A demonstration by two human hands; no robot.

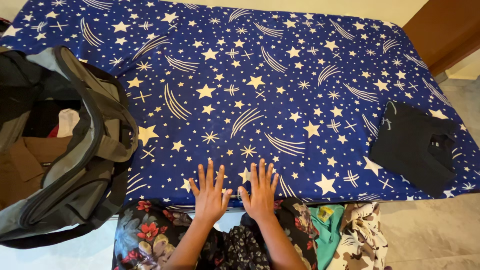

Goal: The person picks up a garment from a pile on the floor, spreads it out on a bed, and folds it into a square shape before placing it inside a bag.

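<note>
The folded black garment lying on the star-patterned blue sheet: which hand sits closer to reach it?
Probably the right hand: it lies flat nearer the folded black garment, which sits off to the right; the left hand is farther.

hands (235, 192) flat on bed sheet (280, 75), near edge | open bag (75, 150) left | folded garment (417, 147) right

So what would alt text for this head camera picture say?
Two bare hands, left hand and right hand, lie flat, fingers spread, on a blue star-patterned sheet. An open grey bag of clothes sits left; a folded black garment lies right.
</note>
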